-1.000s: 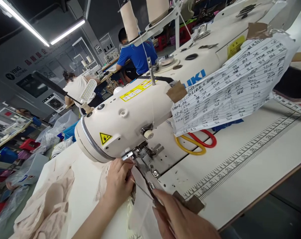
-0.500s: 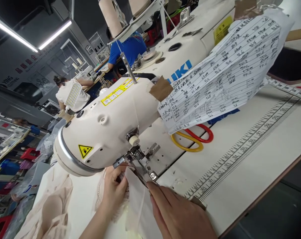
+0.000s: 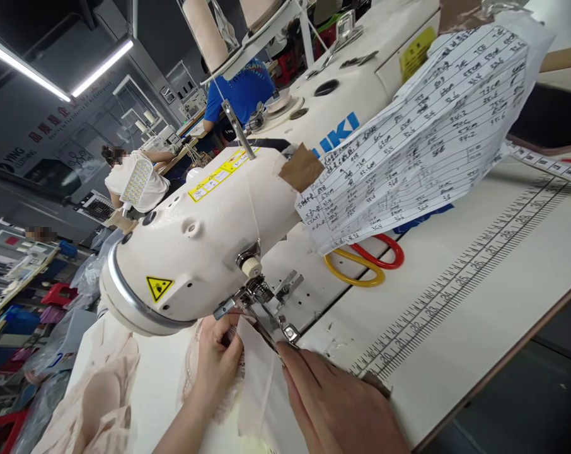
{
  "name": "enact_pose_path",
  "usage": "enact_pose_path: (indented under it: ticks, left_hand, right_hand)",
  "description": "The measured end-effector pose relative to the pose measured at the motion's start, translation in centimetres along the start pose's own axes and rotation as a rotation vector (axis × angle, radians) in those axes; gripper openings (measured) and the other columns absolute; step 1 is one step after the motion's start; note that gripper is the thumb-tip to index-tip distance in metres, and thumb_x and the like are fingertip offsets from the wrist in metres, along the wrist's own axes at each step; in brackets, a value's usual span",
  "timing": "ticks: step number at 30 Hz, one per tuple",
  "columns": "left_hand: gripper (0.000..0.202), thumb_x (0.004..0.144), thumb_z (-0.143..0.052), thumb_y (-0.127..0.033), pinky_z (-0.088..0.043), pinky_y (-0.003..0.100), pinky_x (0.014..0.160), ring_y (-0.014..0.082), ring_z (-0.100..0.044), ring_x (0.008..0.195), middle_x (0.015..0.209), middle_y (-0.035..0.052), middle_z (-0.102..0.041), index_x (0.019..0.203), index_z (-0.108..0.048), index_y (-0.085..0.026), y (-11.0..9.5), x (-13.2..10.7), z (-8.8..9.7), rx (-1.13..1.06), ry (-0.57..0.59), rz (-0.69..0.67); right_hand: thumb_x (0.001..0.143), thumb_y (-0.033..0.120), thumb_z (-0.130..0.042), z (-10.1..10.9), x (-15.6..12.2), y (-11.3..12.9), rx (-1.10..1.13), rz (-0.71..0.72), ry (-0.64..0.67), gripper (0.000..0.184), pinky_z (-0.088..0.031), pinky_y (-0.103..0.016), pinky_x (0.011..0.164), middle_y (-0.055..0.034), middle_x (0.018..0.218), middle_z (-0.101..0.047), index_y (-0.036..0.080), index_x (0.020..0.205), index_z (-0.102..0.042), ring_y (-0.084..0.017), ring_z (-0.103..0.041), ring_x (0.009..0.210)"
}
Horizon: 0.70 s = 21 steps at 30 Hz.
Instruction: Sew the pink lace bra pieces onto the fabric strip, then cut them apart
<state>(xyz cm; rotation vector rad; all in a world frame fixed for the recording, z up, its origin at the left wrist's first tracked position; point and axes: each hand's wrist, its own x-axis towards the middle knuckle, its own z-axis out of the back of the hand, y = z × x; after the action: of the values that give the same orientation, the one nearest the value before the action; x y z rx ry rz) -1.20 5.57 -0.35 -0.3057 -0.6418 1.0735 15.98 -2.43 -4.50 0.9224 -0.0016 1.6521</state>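
Note:
Under the head of a white sewing machine (image 3: 214, 233), my left hand (image 3: 218, 360) pinches a pale, thin fabric (image 3: 263, 384) between thumb and fingers. Lace trim (image 3: 229, 398) shows beside and below that hand. On the fabric's right edge lies my right hand (image 3: 337, 403), its fingers pressed together and the fabric's edge under them. A thin metal strip runs from the needle area to its fingertips; whether it belongs to the machine or is held, I cannot make out. The needle area (image 3: 266, 302) is just ahead of both hands, with the needle tip hidden.
Yellow-and-red-handled scissors (image 3: 356, 282) lie behind the needle area. A handwritten sheet (image 3: 418, 145) is taped to the machine. A printed ruler (image 3: 455, 284) runs along the table. Beige garment pieces (image 3: 99, 403) lie at left. Other people sit at machines farther back.
The view has shifted very slightly. Both hands and the fabric stay almost where they were.

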Motion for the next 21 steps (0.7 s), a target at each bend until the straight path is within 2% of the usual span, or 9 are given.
enact_pose_path:
  ticks: [8, 15, 21]
  left_hand:
    - [0.019, 0.09, -0.05, -0.024, -0.05, 0.032, 0.071, 0.0191, -0.066, 0.079, 0.084, 0.0023, -0.071, 0.077, -0.065, -0.021, 0.02, 0.2, 0.14, 0.039, -0.003, -0.083]
    - [0.02, 0.089, -0.052, -0.022, -0.048, 0.026, 0.065, 0.0164, -0.066, 0.074, 0.071, -0.0014, -0.068, 0.073, -0.062, -0.021, -0.24, 0.49, 0.06, 0.006, -0.017, -0.092]
    - [0.018, 0.089, -0.052, -0.02, -0.048, 0.025, 0.065, 0.0161, -0.067, 0.074, 0.069, -0.0023, -0.067, 0.074, -0.063, -0.021, -0.25, 0.54, 0.14, 0.021, -0.026, -0.102]
  right_hand:
    - [0.095, 0.01, -0.039, 0.0, 0.2, 0.08, -0.027, 0.033, -0.012, 0.026, -0.036, -0.031, 0.051, -0.0004, 0.075, -0.062, 0.016, 0.112, -0.058, -0.016, -0.063, 0.061]
    - [0.093, 0.009, -0.038, -0.1, -0.25, -0.19, -0.004, 0.026, -0.017, 0.028, -0.038, -0.029, 0.056, 0.0007, 0.078, -0.063, 0.017, 0.112, -0.057, -0.014, -0.063, 0.063]
    - [0.095, 0.01, -0.037, -0.15, -0.18, -0.14, 0.006, 0.019, -0.026, 0.028, -0.035, -0.029, 0.055, 0.0012, 0.077, -0.063, 0.017, 0.111, -0.059, -0.013, -0.062, 0.061]
